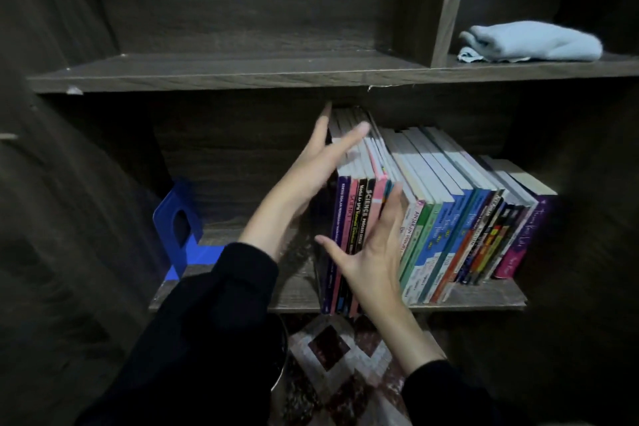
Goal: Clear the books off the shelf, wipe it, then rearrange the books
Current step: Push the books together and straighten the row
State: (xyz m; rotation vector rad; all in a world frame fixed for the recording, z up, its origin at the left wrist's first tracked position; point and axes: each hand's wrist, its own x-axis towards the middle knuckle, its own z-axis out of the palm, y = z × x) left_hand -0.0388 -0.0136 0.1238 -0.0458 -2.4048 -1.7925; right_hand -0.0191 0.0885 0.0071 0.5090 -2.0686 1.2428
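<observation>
A row of upright books (449, 218) fills the right part of a dark wooden shelf (294, 290). At its left end, several thin books (356, 214) stick out past the shelf's front edge. My left hand (321, 166) lies with straight fingers against the left side and top of that small group. On the group's right side, my right hand (370, 249) has its fingers straight between it and the remaining row, thumb spread across the spines. A folded light blue cloth (532, 41) lies on the upper shelf at the right.
A blue metal bookend (179, 228) stands on the left part of the book shelf. The upper shelf (207, 74) has a vertical divider (449, 3). Below the shelf lies a patterned rug (345, 363). Dark cabinet walls close in on both sides.
</observation>
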